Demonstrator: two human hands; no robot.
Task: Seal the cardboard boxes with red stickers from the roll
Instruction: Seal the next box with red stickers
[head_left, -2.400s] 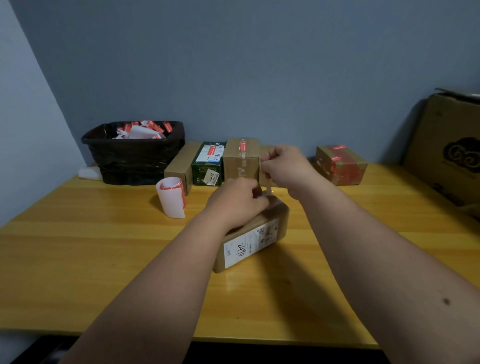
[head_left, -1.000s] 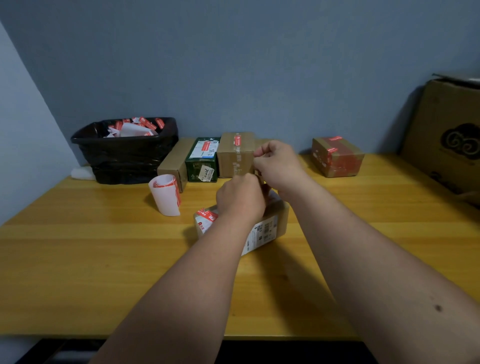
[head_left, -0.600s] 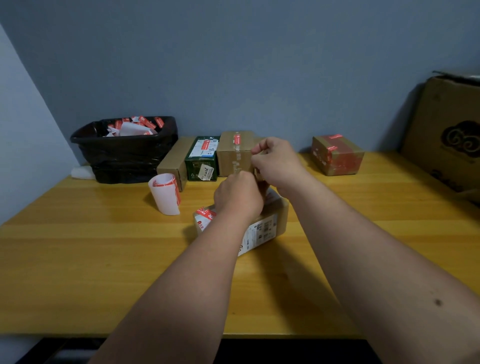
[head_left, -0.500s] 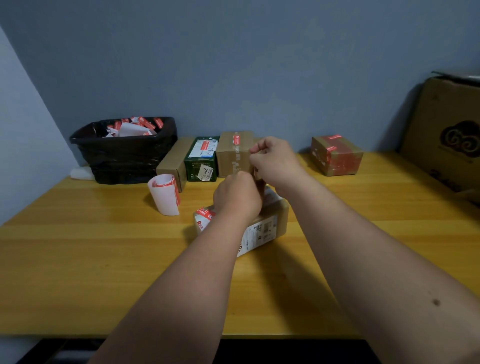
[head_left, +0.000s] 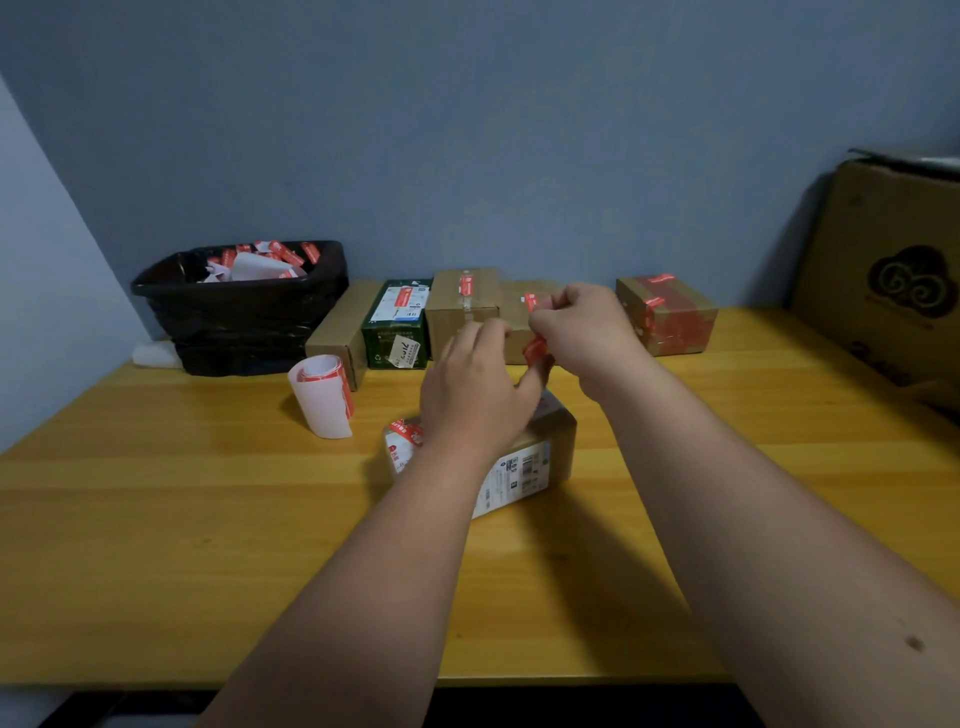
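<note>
1. Where the desk (head_left: 156, 519) meets the far wall on the left, a black bin (head_left: 244, 317) sits, filled with red and white scraps.
2. Just right of the bin and nearer, the roll (head_left: 322, 395) stands upright, white backing outward with red stickers showing at its top and side.
3. Behind the roll, along the far edge, a plain brown box (head_left: 340, 327), a green box (head_left: 397, 325) and a taller taped box (head_left: 465, 306) stand in a row, touching or nearly so; the taped one carries a red sticker on top.
4. At mid-desk lies the box (head_left: 540, 457) being worked on, tilted, with a white label on its near face and a red sticker already on its left end.
5. Over that box the left hand (head_left: 478, 389) hovers, fingers loosely spread and relaxed; its thumb reaches up towards the sticker, and whether it touches cannot be told.
6. Right of it, the right hand (head_left: 587, 332) is raised above the box, its grip closed in a pinch on a red sticker (head_left: 535, 348), which hangs crumpled from the fingertips.
7. Farther right, near the wall, a small box (head_left: 670, 317) wrapped in red stickers stands apart.
8. At the far right edge, a large carton (head_left: 893, 270) with a dark swirl print leans in.
</note>
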